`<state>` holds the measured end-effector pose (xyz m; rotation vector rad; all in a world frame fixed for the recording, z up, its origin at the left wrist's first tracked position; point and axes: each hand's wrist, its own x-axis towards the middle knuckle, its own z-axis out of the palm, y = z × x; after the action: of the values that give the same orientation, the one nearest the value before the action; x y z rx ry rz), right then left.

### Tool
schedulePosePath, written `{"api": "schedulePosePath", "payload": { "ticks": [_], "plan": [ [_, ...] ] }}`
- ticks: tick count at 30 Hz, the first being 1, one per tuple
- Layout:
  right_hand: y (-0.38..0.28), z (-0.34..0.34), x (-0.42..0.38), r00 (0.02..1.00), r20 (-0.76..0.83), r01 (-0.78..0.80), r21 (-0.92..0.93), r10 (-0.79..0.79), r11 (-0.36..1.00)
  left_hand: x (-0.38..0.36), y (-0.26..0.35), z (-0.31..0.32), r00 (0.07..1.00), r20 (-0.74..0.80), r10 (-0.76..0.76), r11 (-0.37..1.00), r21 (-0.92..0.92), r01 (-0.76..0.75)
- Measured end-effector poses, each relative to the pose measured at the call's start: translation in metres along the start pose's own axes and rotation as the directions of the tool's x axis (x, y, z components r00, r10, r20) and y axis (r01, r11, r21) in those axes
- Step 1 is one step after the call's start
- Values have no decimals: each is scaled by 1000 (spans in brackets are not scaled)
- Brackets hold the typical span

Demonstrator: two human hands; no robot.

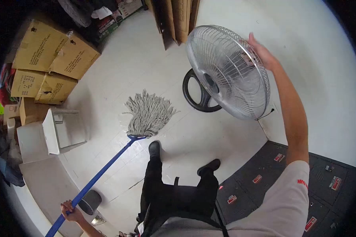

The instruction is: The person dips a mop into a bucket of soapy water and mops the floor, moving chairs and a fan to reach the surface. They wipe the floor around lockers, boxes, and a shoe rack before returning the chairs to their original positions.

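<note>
Two separate contacts to mind. L hand [72,212] clenched round the upper part of a long blue mop pole [103,172], w/ a blue clamp [137,138] at the far end and a thick grey string mop head [148,114] spread on the pale tiled floor [106,118], ahead of black shoes [155,151]. R hand [263,53] at the outer rim of a round silver wire fan cage [229,71], thumb side up, some fingers partly hidden behind the wires; can't tell how firmly closed. Below the cage, a black ring-shaped base [203,107] on the floor, beside the wall. Pole prob. stiff, light & easy to swing, maybe slick if wet; best taken w/ a full wrap, plus a 2nd hold lower down for control. Strands soft & floppy, prob. heavy w/ water if soaked, so likely to drag. Fan prob. top-heavy, w/ thin wires apt to bend or flex under a hard squeeze; better taken by the stand than by the rim, kept upright over the base. Near L hand, a dark grey round bucket [91,201], just beyond the pole.
</note>
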<state>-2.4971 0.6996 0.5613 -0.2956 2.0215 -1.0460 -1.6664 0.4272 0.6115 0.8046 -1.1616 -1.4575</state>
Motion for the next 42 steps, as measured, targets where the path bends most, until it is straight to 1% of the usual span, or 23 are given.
{"api": "schedulePosePath", "payload": {
  "ticks": [2, 3, 5, 7, 10, 11, 13, 14, 19, 22, 24, 25, 27, 29, 30, 32, 33, 34, 37, 38, 39, 41, 42],
  "plan": [
    [-26, 18, -28, 944, 7, 329, -138, -331, 934, 4, 1, 1, 1000, -20, -2, 1000, 21, 2],
    [-28, 30, -34, 943, 4, 329, -139, -332, 934, 5, -1, 0, 999, -42, 10, 999, 37, -8],
    [-28, 52, -43, 912, -44, 352, -423, -407, 835, 6, 0, 0, 1000, -19, 2, 1000, 19, -2],
    [-30, 65, -56, 924, -31, 339, -390, -380, 856, 9, -1, -3, 1000, 3, -1, 1000, -4, 1],
    [-2, 86, -51, 856, -77, 435, -427, -511, 793, 11, -3, -10, 1000, -10, 25, 999, -20, -25],
    [3, 94, -54, 857, -73, 435, -429, -510, 792, 11, -3, -8, 1000, 14, 20, 1000, -20, -20],
    [13, 112, -66, 802, -55, 509, -458, -594, 729, 13, -3, -9, 999, 37, 18, 1000, -21, -17],
    [12, 121, -75, 835, -73, 449, -481, -545, 753, 13, -4, -11, 1000, 22, 18, 1000, -10, -18],
    [11, 112, -71, 851, -73, 434, -457, -519, 777, 13, -4, -5, 1000, -21, 12, 1000, -18, -12],
    [4, 103, -73, 894, -76, 357, -476, -442, 804, 16, -3, 7, 999, 39, 30, 1000, -10, -30],
    [-2, 103, -80, 913, -90, 306, -496, -398, 813, 27, -5, 4, 995, 103, 6, 995, 103, -17],
    [-2, 105, -83, 893, -149, 292, -530, -426, 797, 36, -7, 6, 992, 124, 4, 996, 83, -15],
    [-6, 112, -96, 858, -241, 257, -563, -454, 785, 58, -10, 19, 944, 328, 21, 988, 135, -68],
    [-10, 134, -122, 746, -428, 319, -443, -510, 838, 80, -12, 53, 921, 388, 41, 994, 76, -76],
    [-7, 152, -140, 627, -540, 314, -483, -561, 817, 93, -13, 64, 893, 450, 9, 992, 112, -66],
    [6, 188, -183, 573, -606, 350, -428, -552, 833, 118, -14, 87, 829, 555, -72, 984, 177, -33],
    [10, 212, -205, 549, -668, 322, -386, -503, 864, 135, -26, 91, 760, 647, -60, 990, 134, -35],
    [14, 239, -227, 521, -725, 297, -340, -450, 892, 143, -29, 104, 738, 669, -88, 989, 146, -14],
    [49, 307, -271, 643, -703, 221, -207, -302, 953, 168, -43, 134, 669, 728, -148, 989, 111, 98],
    [57, 328, -281, 671, -696, 202, -163, -258, 966, 173, -49, 140, 698, 689, -196, 981, 143, 134],
    [60, 345, -293, 675, -693, 199, -158, -252, 967, 172, -48, 150, 710, 653, -264, 963, 217, 160],
    [50, 360, -310, 662, -709, 201, -147, -245, 968, 174, -52, 169, 616, 731, -295, 954, 196, 225],
    [41, 363, -323, 681, -704, 205, -83, -203, 975, 174, -57, 175, 597, 735, -321, 947, 237, 218]
  ]
}}
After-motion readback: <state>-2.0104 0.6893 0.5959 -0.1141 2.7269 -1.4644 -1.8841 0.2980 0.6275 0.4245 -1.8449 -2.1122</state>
